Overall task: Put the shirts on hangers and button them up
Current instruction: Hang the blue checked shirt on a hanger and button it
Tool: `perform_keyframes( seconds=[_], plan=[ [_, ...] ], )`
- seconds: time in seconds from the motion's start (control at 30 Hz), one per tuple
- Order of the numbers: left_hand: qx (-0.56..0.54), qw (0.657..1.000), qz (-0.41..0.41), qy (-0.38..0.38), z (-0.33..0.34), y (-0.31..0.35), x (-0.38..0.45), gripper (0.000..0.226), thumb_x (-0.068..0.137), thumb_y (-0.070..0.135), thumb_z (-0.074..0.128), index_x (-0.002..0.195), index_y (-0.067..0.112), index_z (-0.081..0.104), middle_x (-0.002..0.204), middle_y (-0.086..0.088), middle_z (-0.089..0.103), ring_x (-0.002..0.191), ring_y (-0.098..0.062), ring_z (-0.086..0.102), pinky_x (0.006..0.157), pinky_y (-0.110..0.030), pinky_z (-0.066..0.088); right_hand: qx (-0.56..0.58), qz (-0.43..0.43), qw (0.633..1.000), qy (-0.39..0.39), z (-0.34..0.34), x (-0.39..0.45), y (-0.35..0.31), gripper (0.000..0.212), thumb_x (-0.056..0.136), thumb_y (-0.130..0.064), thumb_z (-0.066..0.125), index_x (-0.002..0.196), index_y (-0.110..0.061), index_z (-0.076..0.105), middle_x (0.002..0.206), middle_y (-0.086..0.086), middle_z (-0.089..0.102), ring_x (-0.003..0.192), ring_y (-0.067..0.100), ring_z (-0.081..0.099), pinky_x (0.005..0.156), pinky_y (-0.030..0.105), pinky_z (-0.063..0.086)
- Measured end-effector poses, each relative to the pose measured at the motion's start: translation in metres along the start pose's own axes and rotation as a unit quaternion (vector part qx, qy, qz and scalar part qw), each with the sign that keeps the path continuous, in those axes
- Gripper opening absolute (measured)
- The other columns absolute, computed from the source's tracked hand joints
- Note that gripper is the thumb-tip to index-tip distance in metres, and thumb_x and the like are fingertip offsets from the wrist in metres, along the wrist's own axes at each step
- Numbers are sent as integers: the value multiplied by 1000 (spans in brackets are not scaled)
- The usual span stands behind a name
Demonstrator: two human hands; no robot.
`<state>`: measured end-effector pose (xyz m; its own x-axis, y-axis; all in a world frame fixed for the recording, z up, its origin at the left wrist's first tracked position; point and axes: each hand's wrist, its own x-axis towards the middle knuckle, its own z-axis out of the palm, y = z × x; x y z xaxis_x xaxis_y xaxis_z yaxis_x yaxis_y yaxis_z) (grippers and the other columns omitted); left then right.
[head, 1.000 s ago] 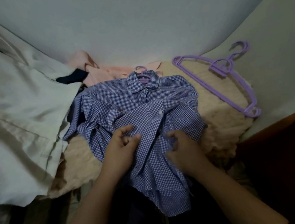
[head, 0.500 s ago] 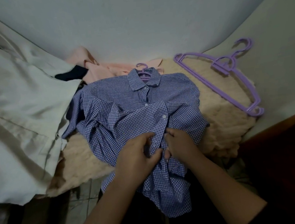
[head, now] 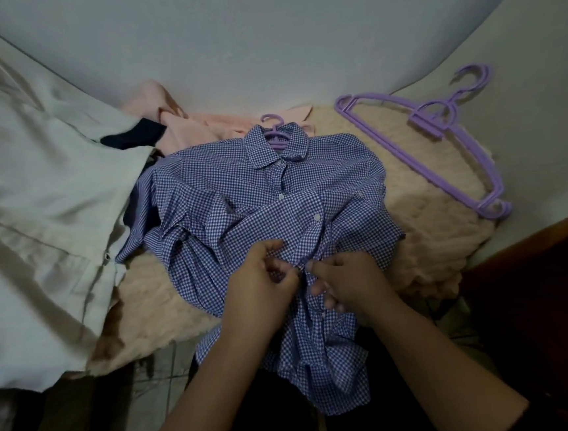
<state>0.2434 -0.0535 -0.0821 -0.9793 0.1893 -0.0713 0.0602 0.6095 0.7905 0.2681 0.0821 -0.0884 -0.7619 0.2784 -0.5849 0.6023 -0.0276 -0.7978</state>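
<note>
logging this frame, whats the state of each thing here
checked shirt: on a hanger, upper buttons done, lower front being buttoned
left hand: pinching the shirt front
right hand: pinching the shirt front
spare hangers: lying bare on the fluffy blanket
pink garment: crumpled, unhung

A plain pale wall (head: 259, 28) fills the top of the view under dim light. A fluffy beige blanket (head: 432, 236) covers the surface below it. Grey floor tiles (head: 159, 374) show lower left, dark wooden furniture (head: 539, 279) stands right.
</note>
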Motion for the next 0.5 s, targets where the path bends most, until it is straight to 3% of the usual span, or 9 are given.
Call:
perform_keyframes(
  seconds=[0.33, 0.5],
  plan=[
    [-34, 999, 7, 21, -5, 11, -10, 42, 81, 7, 67, 108, 33, 49, 78, 9, 62, 67, 1, 58, 54, -7, 42, 13, -45, 999, -21, 5, -25, -1, 18, 89, -15, 56, 79, -2, 64, 58, 3, 67, 39, 15, 45, 34, 17, 29],
    [-32, 999, 13, 22, -8, 14, -10, 45, 81, 14, 70, 115, 35, 47, 77, 15, 67, 64, 5, 60, 58, -7, 44, 6, -78, 997, -25, 5, -28, -7, 21, 90, -17, 57, 77, -2, 65, 59, 5, 67, 40, 16, 46, 33, 14, 32]
  ],
)
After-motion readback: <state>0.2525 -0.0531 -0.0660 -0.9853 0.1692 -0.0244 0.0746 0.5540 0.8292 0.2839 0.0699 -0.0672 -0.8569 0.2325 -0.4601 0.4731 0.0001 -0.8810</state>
